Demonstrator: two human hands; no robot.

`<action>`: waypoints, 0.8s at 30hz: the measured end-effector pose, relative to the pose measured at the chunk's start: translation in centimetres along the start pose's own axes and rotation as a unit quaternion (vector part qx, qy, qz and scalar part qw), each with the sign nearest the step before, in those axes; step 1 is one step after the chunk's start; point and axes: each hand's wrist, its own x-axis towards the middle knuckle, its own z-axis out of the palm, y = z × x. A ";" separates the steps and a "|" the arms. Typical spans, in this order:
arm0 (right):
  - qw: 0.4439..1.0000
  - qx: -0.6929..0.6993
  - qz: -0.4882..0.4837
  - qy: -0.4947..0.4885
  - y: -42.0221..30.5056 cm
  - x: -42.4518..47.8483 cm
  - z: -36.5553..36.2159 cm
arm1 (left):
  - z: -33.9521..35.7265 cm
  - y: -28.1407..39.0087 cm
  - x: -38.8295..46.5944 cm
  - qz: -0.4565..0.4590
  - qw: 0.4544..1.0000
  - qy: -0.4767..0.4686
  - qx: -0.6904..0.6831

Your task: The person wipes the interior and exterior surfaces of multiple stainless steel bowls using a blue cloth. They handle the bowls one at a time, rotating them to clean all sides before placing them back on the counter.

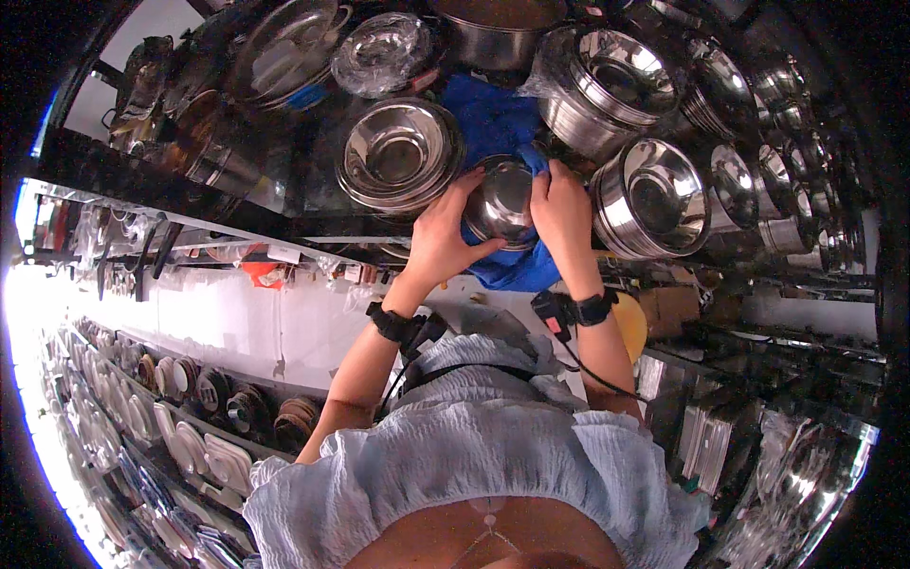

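Between my hands is a shiny stainless steel bowl [503, 199], with a blue cloth [522, 274] behind and beneath it. My left hand [442, 231] grips the bowl's left rim, thumb along the near side. At the bowl's right edge, my right hand [561, 206] pinches a fold of the cloth against the metal. To the left sits a stack of wide-rimmed steel bowls [398, 156], close to my left fingers. Another stack of deeper steel bowls [654, 199] stands just right of my right hand. The underside of the held bowl is hidden.
Farther back on the dark shelf [306, 178] stand a large steel pot [498, 35], plastic-wrapped dishes [384, 53] and more stacked basins [618, 78]. Steel cups [227, 171] are at the left. Behind me, racks hold pale plates [192, 448], across a white floor [234, 320].
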 end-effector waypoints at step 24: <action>0.945 -0.132 -0.299 -0.003 -3.4 -6.3 3.1 | 0.9 -1.7 -0.7 0.017 1.000 0.017 0.018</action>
